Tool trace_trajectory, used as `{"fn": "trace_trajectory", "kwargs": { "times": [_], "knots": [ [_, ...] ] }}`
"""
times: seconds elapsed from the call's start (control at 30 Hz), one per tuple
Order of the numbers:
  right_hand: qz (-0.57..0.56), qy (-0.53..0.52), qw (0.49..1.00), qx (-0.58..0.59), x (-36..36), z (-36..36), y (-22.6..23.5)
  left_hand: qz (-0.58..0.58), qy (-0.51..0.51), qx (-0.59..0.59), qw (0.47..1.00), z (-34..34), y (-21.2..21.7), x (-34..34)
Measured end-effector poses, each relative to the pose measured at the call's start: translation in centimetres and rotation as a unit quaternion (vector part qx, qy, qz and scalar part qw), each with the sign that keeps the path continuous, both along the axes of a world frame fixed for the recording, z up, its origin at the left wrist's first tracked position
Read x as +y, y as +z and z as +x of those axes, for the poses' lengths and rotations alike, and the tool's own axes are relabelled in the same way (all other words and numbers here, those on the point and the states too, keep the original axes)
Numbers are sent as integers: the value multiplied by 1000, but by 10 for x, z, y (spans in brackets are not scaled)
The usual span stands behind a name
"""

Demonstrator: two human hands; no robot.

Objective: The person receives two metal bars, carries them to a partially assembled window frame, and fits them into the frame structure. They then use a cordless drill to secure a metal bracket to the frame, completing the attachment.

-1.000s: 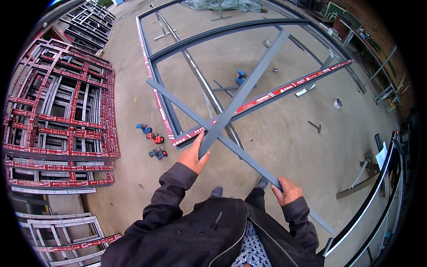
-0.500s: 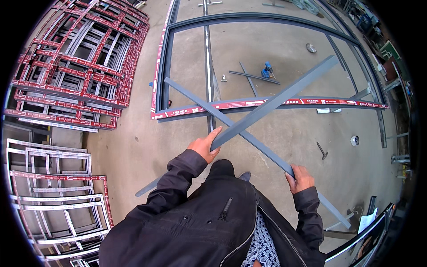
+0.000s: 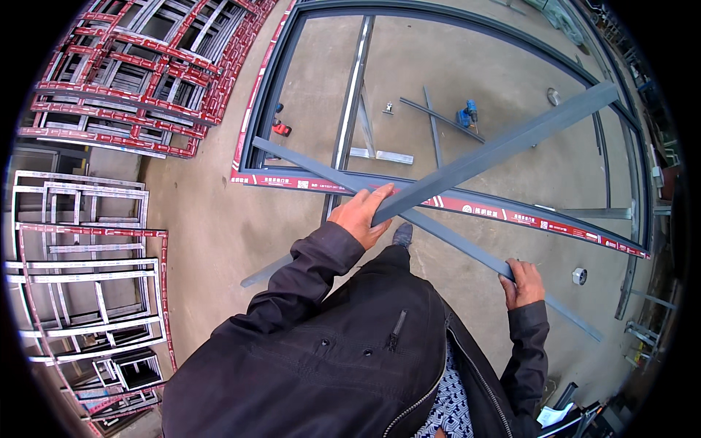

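Note:
My left hand is closed around a long grey metal bar. This bar slants from under my left forearm up to the far right. My right hand grips a second, thinner-looking grey bar, which runs from the upper left down to the lower right. The two bars cross near my left hand, the first passing over the second in the view. Beyond them is a large dark grey window frame, its near side covered with red printed tape. The bars' far ends reach over this frame.
Inside the frame's outline are a blue power drill, a red tool and crossed grey strips. Red-taped frames are stacked at far left, with pale frames nearer. A tape roll lies right. My shoe shows ahead.
I have moved forward, so the window frame's near side is closer to my hands. Both bars have come along in my grip. The hammer on the floor is no longer seen.

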State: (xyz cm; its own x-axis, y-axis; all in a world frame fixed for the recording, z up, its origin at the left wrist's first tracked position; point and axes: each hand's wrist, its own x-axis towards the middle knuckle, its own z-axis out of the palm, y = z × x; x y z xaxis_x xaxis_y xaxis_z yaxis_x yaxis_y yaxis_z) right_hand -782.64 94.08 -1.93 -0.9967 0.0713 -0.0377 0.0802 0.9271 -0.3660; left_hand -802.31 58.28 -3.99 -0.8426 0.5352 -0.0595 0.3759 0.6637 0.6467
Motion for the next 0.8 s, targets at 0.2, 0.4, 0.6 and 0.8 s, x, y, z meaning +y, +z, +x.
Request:
{"fn": "trace_trajectory", "kwargs": {
  "times": [0.2,0.4,0.6,0.8],
  "knots": [
    [-19,54,998,-16,52,-58,-1,-5,20,-13,1000,-15,4,50],
    [-31,118,992,0,92,-114,-16,-50,55,7,997,-22,-7,90],
    [-65,170,983,-5,111,-157,-30,-117,79,-36,989,-31,-27,128],
    [-96,177,976,-87,129,-174,-47,-160,110,-96,976,-45,-24,146]
  ]
}}
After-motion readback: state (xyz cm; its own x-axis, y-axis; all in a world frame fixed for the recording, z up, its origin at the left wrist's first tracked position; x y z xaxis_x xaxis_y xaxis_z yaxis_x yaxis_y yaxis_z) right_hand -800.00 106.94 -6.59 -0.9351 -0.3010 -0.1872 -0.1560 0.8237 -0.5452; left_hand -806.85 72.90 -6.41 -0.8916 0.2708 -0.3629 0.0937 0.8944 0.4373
